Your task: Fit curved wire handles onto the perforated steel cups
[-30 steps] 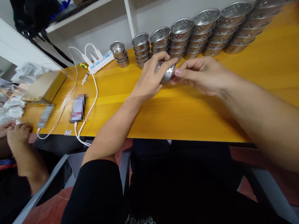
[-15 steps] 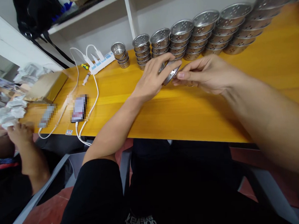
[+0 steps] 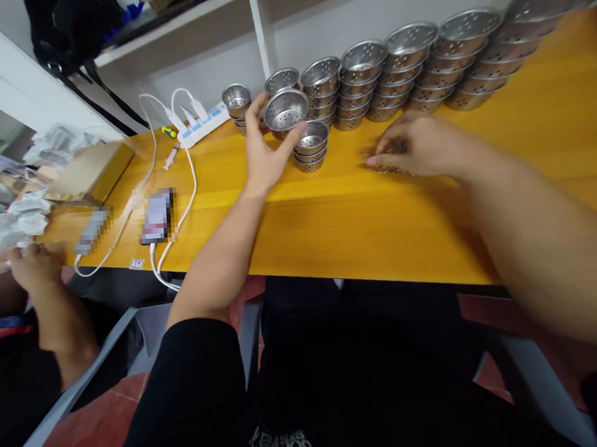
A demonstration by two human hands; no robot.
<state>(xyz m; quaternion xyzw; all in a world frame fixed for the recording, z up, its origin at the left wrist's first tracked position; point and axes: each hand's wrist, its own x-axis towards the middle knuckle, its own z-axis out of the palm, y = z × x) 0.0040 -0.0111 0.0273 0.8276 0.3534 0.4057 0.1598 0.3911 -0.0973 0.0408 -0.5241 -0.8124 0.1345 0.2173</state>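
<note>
Between the thumb and fingers of my left hand [image 3: 266,157] is a perforated metal cup [image 3: 287,112], its mouth facing up. It is in front of the second stack from the left and hides most of that stack. A short stack of similar cups [image 3: 311,157] stands just right of my left thumb. My right hand [image 3: 419,147] is low over the table with thumb and fingers pinched together. Something thin and shiny [image 3: 390,170] shows under its fingertips, too blurred to name.
Stacks of perforated metal cups [image 3: 362,80] run along the back of the table, larger toward the right. A power strip [image 3: 204,127], white cables and a phone [image 3: 157,216] lie on the left. Further left are a cardboard box [image 3: 93,173] and another person's hands [image 3: 35,264].
My hands have moved apart. The left one went left with the cup, which is now upright; the right one shifted slightly right. The short stack near my left thumb has come into view.
</note>
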